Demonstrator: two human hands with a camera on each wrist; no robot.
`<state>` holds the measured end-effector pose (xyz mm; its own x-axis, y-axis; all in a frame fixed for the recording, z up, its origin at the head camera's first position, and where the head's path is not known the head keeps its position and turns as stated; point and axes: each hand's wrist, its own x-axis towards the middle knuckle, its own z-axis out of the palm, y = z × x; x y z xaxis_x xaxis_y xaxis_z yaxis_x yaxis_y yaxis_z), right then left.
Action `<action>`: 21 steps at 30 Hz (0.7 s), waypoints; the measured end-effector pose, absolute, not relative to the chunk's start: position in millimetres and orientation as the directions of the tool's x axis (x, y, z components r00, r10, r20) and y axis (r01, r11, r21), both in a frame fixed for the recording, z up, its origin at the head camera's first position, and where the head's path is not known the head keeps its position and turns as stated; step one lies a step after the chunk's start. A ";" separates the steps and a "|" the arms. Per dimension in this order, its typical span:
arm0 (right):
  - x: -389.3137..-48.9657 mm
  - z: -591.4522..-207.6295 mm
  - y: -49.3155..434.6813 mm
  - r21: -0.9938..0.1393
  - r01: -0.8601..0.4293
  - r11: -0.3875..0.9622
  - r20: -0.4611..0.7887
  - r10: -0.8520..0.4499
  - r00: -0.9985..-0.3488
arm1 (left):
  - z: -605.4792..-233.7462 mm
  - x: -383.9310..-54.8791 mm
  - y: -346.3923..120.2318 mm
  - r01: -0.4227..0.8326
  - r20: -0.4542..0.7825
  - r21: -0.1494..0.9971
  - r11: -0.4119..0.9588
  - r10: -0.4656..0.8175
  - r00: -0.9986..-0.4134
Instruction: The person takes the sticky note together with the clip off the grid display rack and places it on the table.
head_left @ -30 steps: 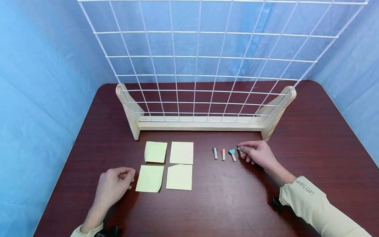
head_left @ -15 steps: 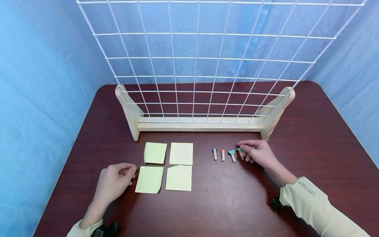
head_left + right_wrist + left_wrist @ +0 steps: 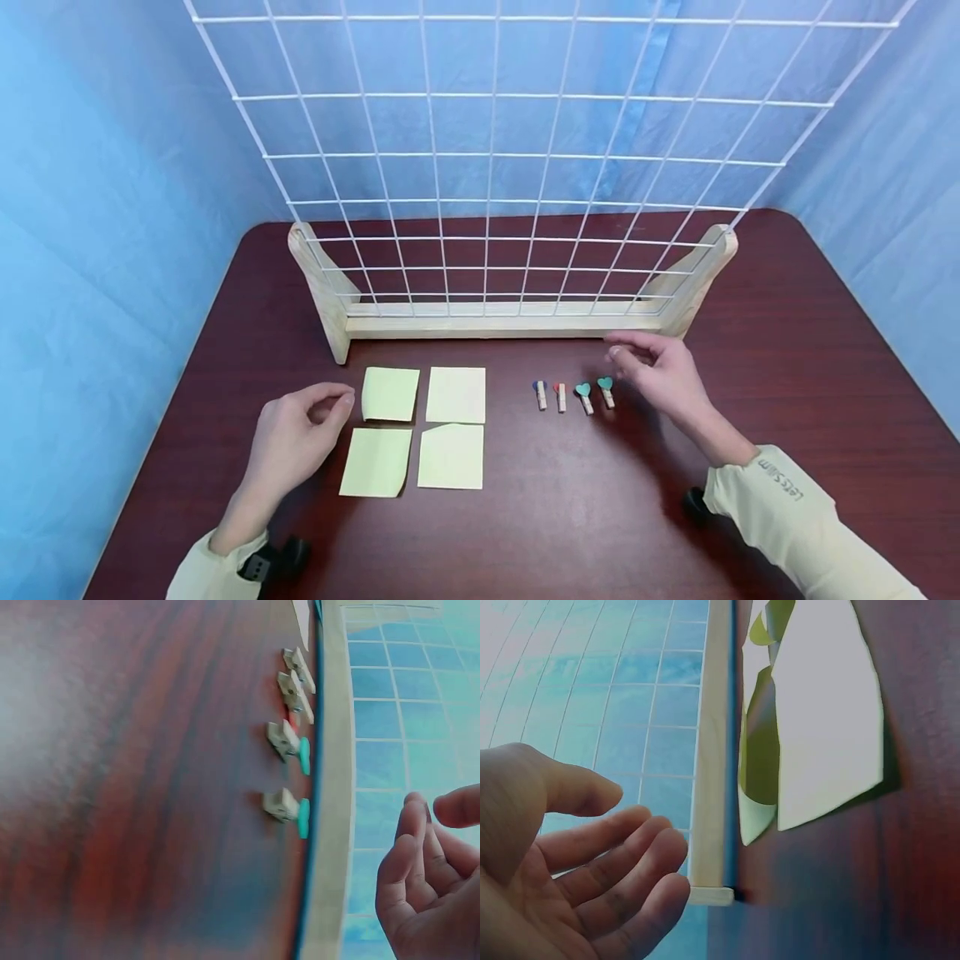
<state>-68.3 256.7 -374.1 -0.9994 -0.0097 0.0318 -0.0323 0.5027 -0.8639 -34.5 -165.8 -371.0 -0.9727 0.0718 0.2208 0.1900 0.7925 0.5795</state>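
In the head view, my right hand (image 3: pixel 663 375) hovers just right of a row of small wooden clothespins, its fingers loosely bent and holding nothing. Nearest to it lies a clothespin with a teal heart (image 3: pixel 606 390). Left of that come another teal-heart clothespin (image 3: pixel 584 396), a red-topped clothespin (image 3: pixel 561 398) and a dark-blue-topped clothespin (image 3: pixel 541 396). My left hand (image 3: pixel 296 437) is relaxed beside several pale yellow sticky notes, nearest to the front left sticky note (image 3: pixel 375 462). The left wrist view shows its bare fingers (image 3: pixel 641 900) with nothing between them.
Behind the notes and clothespins stands a white wire grid (image 3: pixel 491 154) in a wooden base (image 3: pixel 495 327). Its right foot (image 3: pixel 690 292) is close behind my right hand. Blue curtains (image 3: pixel 97 208) surround the dark red-brown table (image 3: pixel 570 533).
My right hand has let go of the rightmost teal-heart clothespin and drawn slightly away from it. My left hand has shifted a little farther up, and the head view has tilted slightly.
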 end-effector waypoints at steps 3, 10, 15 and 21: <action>-68.6 -370.3 254.1 -0.802 -0.122 0.585 0.160 0.014 -0.987 | -370.0 -38.4 -163.0 0.255 0.309 0.547 0.798 0.090 -0.947; -67.9 -358.8 245.9 -0.693 -0.228 0.684 0.331 0.021 -0.943 | -362.9 -47.5 -156.8 0.418 0.489 0.480 0.771 0.160 -0.858; -67.2 -354.1 242.8 -0.619 -0.346 0.705 0.450 -0.043 -0.892 | -354.9 -51.9 -151.6 0.492 0.544 0.429 0.758 0.218 -0.810; -66.1 -351.9 240.2 -0.497 -0.443 0.746 0.550 -0.124 -0.826 | -348.5 -55.2 -148.7 0.541 0.522 0.323 0.777 0.331 -0.786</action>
<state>-66.1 240.2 -351.9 -0.8257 -0.1244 0.5502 -0.4435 0.7459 -0.4970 -55.2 -148.7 -348.5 -0.7861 0.3306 0.5223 0.5410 0.7767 0.3226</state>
